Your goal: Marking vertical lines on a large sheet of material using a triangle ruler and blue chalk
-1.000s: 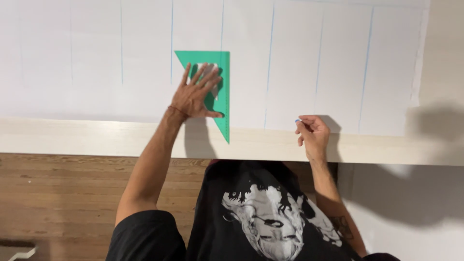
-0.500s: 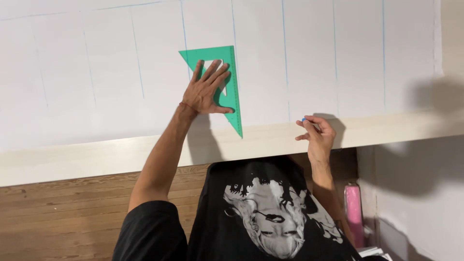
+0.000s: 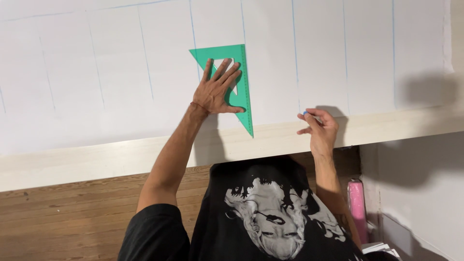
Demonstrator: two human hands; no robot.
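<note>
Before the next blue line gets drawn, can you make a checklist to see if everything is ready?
1. Left hand flat on the green triangle ruler: ok.
2. Ruler lying on the white paper, its long straight edge running up and down like the blue lines: ok.
3. Right hand holding a blue-tipped pen: ok.
4. Pen tip at the ruler's edge: not ok, it is off to the right, near the paper's lower edge.
5. Ruler edge exactly on a mark: cannot tell.
</note>
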